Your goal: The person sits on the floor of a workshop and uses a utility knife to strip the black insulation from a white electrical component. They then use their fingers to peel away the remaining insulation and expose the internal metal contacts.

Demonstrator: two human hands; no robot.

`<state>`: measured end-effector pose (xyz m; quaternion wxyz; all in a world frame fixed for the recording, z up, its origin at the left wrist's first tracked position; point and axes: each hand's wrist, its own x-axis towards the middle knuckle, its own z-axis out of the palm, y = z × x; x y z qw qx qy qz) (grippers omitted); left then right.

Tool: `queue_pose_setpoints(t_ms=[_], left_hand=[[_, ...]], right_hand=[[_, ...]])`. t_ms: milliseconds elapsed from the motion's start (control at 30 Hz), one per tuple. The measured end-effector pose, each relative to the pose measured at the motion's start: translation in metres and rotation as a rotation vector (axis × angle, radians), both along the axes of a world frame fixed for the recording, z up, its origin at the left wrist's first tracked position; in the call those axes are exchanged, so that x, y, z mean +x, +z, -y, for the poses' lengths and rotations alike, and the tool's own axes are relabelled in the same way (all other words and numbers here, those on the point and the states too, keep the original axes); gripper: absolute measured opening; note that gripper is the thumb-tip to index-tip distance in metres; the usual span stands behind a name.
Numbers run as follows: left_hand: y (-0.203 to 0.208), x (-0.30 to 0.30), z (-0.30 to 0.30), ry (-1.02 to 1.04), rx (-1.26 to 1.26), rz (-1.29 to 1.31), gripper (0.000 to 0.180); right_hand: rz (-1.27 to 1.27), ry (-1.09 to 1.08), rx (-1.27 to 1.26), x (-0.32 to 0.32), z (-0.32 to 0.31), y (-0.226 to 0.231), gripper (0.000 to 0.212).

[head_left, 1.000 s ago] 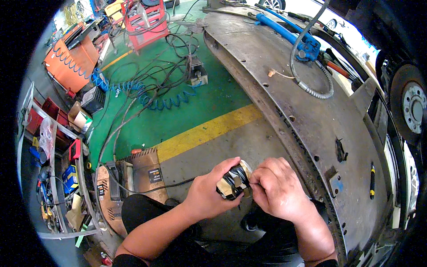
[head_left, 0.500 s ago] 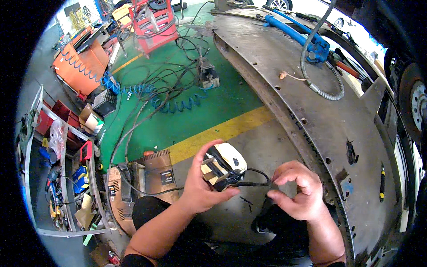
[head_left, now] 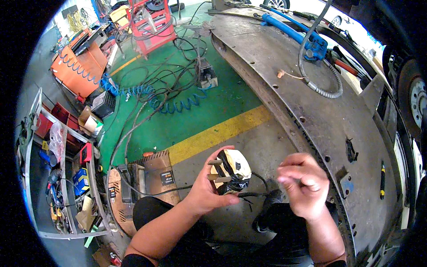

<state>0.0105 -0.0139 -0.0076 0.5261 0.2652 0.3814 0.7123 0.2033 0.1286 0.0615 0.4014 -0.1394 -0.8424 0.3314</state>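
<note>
My left hand [head_left: 207, 189] is wrapped round a large cream electrical plug [head_left: 240, 165] bound with black tape, its flat metal prongs [head_left: 219, 179] pointing left. Black cable [head_left: 249, 194] runs from the plug's lower right, with one thin loop curving toward my shoe. A few dark loose strands hang below it. My right hand [head_left: 306, 184] is raised to the right of the plug, apart from it. Its fingers are curled toward the thumb and slightly blurred; whether something small is pinched there is hidden.
To the right is a large steel platform [head_left: 284, 58] carrying a blue hydraulic ram [head_left: 287, 30], a hose [head_left: 327, 89] and a yellow-black cutter [head_left: 382, 180]. Flattened cardboard [head_left: 160, 167] lies at left beside a tool shelf [head_left: 64, 151]. Tangled cables and a red cart [head_left: 153, 33] stand farther off.
My right hand has moved away from the cable, rightward, its fingers curling more. The plug has shifted slightly right and down in my left hand, turning its prongs into clearer view.
</note>
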Motion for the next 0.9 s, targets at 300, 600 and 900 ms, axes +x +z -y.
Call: queue_pose_setpoints(t_ms=[300, 600, 900], left_hand=[[0.006, -0.003, 0.005, -0.069, 0.016, -0.120, 0.115], [0.012, 0.013, -0.002, 0.055, -0.087, -0.652, 0.100], [0.008, 0.023, -0.005, 0.090, -0.148, -0.869, 0.097]], right_hand=[[-0.057, -1.185, -0.166, 0.068, -0.091, 0.021, 0.032], [-0.193, -0.790, -0.404, 0.072, -0.106, -0.013, 0.047], [0.196, -0.013, 0.213, -0.003, 0.001, -0.006, 0.051]])
